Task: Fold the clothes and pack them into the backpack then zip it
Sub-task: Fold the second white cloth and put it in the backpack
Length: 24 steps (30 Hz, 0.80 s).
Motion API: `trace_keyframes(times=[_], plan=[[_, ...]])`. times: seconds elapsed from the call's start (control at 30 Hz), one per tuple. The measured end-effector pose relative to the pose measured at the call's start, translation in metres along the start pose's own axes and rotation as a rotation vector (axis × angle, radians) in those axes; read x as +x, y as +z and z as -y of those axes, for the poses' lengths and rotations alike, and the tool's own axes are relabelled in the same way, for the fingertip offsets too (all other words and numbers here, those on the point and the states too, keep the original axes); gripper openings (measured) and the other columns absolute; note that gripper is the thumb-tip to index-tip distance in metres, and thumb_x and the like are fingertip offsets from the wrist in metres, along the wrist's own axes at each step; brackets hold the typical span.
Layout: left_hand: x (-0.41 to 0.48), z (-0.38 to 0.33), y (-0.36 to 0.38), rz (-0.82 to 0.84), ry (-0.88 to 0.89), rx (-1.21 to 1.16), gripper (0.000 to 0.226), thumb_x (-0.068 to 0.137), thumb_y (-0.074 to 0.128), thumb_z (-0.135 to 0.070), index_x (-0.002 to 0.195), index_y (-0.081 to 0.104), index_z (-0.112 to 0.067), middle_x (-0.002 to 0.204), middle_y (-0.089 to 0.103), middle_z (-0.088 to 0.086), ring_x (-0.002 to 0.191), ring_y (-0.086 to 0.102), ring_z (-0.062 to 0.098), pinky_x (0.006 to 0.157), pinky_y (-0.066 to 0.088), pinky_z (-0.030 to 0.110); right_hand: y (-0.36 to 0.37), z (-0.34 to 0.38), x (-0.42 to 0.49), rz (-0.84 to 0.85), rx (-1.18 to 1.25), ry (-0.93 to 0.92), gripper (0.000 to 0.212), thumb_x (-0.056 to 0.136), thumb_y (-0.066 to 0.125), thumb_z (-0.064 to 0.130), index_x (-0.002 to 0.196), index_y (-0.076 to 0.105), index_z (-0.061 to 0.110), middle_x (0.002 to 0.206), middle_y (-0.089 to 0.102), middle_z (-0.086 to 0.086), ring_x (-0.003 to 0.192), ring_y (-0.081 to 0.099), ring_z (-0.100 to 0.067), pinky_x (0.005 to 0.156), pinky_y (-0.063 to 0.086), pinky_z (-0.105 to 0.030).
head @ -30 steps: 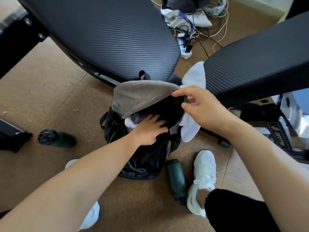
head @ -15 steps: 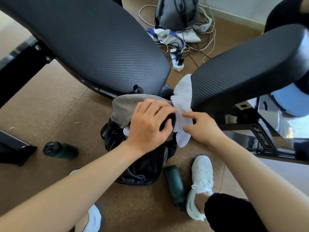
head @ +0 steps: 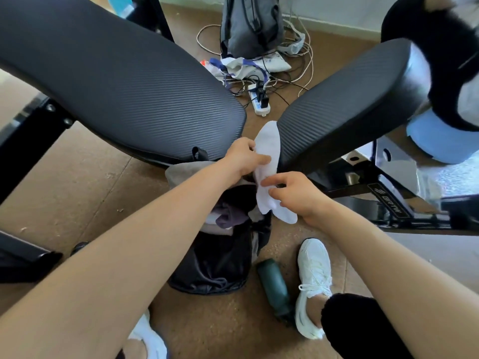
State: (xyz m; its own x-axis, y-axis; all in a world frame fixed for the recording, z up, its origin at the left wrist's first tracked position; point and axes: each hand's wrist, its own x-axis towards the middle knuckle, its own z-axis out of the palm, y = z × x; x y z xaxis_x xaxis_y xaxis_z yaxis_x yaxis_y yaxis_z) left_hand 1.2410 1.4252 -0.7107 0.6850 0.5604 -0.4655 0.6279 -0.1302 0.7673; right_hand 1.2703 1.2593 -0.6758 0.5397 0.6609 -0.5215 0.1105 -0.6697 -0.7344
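Black backpack stands open on the floor between the feet, mouth up, with a grey garment draped over its far rim and purple and pale clothes bunched inside. Left hand reaches over the mouth and pinches the upper part of a white cloth, fingers curled on it. The cloth's long axis runs top to bottom, from the gap between the two padded bench cushions down to just right of the bag mouth. Right hand grips its lower part, thumb and fingers closed on the fabric. Both hands are already on it, the right nearer the bag opening. The opening lies just left of and below the cloth, so the next move likely needs a short sweep left and down into the bag. Zip not visible, packing unfinished.
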Motion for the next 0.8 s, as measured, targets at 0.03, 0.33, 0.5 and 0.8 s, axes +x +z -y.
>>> trace_keyframes(times=[0.03,0.33,0.5,0.8], plan=[[-0.005,-0.001,-0.002,0.045,-0.026,-0.078,0.034,0.079,0.081,-0.028,0.104,0.064,-0.012,0.099,0.059,0.007,0.088,0.056,0.021,0.074,0.052,0.037,0.0,0.002,-0.003,0.007,0.007,-0.031,0.043,0.098,0.047,-0.002,0.132,0.067,0.014,0.144,0.058,-0.005,0.137,0.049,-0.021,0.11,0.042,-0.034],[-0.099,-0.022,-0.049,0.132,0.014,-0.423,0.046,0.072,0.053,-0.018,0.116,0.065,-0.02,0.122,0.067,0.019,0.103,0.064,0.033,0.087,0.054,0.048,0.002,0.027,-0.055,0.118,0.202,-0.219,0.021,0.084,0.058,-0.004,0.079,0.071,0.011,0.088,0.072,-0.006,0.086,0.061,-0.014,0.083,0.048,-0.031],[-0.191,-0.015,-0.075,0.213,0.074,-0.421,0.038,0.082,0.047,-0.01,0.114,0.067,-0.014,0.1,0.071,0.009,0.087,0.067,0.022,0.071,0.055,0.036,0.014,0.036,-0.105,-0.129,0.306,-0.393,0.02,0.083,0.065,-0.006,0.097,0.062,0.008,0.101,0.072,-0.012,0.082,0.073,-0.022,0.073,0.06,-0.034],[-0.318,0.037,-0.092,0.297,0.14,-0.524,0.027,0.078,0.054,-0.019,0.103,0.063,-0.014,0.09,0.067,0.003,0.08,0.065,0.015,0.067,0.054,0.026,0.055,0.035,-0.183,-0.077,0.062,-0.562,0.02,0.081,0.075,0.005,0.089,0.071,0.023,0.082,0.071,0.01,0.064,0.061,-0.01,0.064,0.052,-0.032]])
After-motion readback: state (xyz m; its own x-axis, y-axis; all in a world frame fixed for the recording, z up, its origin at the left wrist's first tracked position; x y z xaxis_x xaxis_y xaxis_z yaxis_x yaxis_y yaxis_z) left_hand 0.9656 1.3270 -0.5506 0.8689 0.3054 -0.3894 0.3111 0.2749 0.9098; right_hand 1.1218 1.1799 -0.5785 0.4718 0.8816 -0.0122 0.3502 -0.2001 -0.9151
